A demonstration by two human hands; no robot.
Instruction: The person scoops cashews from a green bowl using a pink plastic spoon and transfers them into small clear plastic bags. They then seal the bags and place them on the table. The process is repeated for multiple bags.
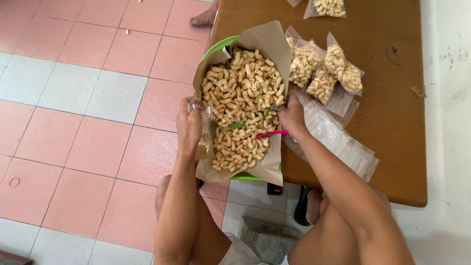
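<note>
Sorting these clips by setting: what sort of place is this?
Probably a home snack-packing spot: a wooden table on a tiled floor, a paper-lined basin of macaroni-shaped snacks, and filled small bags.

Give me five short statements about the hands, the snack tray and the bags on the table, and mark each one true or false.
1. The left hand holds a small clear bag. True.
2. The tray is blue. False: it is green, lined with brown paper.
3. The right hand holds a pink scoop. True.
4. The filled bags lie on the floor. False: on the wooden table.
5. The empty bags lie right of the tray. True.
</note>
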